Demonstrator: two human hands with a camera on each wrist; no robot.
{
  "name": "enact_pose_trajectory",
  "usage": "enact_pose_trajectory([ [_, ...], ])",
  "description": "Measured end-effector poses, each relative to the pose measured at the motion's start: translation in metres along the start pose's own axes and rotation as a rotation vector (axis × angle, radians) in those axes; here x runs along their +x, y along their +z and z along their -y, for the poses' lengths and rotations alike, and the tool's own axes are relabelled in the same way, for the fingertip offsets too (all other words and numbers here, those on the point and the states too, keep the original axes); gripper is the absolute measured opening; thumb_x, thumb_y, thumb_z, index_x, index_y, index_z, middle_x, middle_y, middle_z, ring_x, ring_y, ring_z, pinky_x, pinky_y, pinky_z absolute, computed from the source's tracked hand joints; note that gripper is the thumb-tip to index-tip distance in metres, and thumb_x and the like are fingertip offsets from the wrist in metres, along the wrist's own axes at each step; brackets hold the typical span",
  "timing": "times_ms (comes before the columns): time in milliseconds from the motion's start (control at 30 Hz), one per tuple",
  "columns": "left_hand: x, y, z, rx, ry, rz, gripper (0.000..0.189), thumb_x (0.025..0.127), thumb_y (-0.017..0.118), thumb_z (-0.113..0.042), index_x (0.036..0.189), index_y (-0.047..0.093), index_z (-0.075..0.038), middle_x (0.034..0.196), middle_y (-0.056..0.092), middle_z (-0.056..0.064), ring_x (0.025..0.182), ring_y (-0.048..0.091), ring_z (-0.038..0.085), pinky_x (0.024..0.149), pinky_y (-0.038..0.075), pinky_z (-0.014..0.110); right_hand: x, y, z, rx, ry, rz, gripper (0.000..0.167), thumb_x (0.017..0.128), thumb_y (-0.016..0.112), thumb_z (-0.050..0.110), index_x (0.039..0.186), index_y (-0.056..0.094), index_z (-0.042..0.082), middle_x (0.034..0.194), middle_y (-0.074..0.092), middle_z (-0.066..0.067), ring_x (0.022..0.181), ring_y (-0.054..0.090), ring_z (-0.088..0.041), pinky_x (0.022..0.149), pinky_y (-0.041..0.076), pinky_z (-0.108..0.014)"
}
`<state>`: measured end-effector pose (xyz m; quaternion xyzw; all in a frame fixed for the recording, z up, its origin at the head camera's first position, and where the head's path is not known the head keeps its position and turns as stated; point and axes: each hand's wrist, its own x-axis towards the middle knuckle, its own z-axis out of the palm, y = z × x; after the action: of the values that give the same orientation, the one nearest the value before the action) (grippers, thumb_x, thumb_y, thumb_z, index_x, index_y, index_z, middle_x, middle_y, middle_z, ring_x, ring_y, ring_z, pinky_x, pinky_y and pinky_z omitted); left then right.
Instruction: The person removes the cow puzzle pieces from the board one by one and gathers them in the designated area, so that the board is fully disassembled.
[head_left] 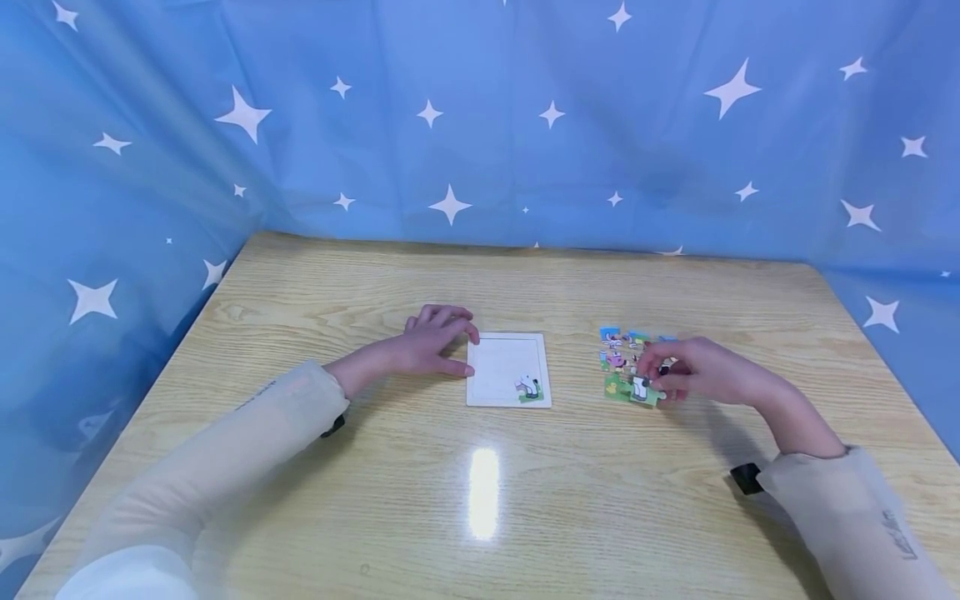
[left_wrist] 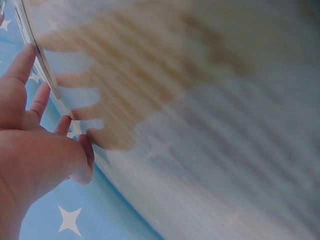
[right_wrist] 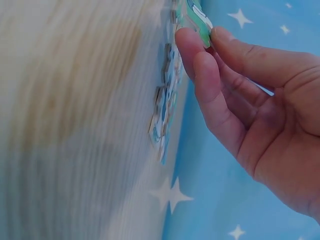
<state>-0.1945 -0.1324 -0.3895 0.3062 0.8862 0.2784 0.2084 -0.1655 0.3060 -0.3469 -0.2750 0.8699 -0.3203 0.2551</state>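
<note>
A square white puzzle tray point(head_left: 498, 367) lies mid-table, with one puzzle piece point(head_left: 530, 388) showing part of an animal on green in its lower right corner. My left hand point(head_left: 435, 342) touches the tray's left edge, fingers spread and nearly straight; the left wrist view shows fingertips at the tray's edge point(left_wrist: 37, 55). To the right, my right hand point(head_left: 697, 371) pinches a green puzzle piece point(right_wrist: 202, 22) with a white-and-black figure between thumb and fingers. Loose puzzle pieces point(head_left: 613, 360) lie beside and under that hand, partly hidden by it.
Both hands work over a light wood-grain table point(head_left: 360, 492) with a bright light reflection near its front. Behind it hangs a blue curtain point(head_left: 495, 150) with white stars. Dark wrist-camera parts point(head_left: 746, 478) stick out below the right sleeve.
</note>
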Motion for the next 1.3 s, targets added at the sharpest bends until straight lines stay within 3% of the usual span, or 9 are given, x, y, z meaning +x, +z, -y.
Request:
enact_pose_trajectory([
  [733, 0.0, 0.0, 0.0, 0.007, -0.002, -0.003, 0.042, 0.106, 0.076, -0.032, 0.138, 0.056, -0.015, 0.175, 0.026, 0.02, 0.158, 0.014, 0.052, 0.117, 0.023, 0.066, -0.004, 0.001, -0.015, 0.041, 0.045, 0.017, 0.012, 0.105, 0.064, -0.009, 0.11, 0.068, 0.0, 0.09, 0.065, -0.001, 0.072, 0.064, -0.013, 0.068, 0.057, -0.032],
  [1300, 0.0, 0.001, -0.001, 0.005, -0.008, -0.001, 0.041, 0.106, 0.076, -0.032, 0.137, 0.055, -0.016, 0.175, 0.026, 0.019, 0.159, 0.012, 0.052, 0.117, 0.021, 0.068, -0.003, 0.004, -0.018, 0.014, 0.022, 0.003, 0.013, 0.105, 0.064, -0.011, 0.105, 0.069, 0.001, 0.09, 0.062, 0.001, 0.071, 0.059, -0.013, 0.066, 0.053, -0.031],
])
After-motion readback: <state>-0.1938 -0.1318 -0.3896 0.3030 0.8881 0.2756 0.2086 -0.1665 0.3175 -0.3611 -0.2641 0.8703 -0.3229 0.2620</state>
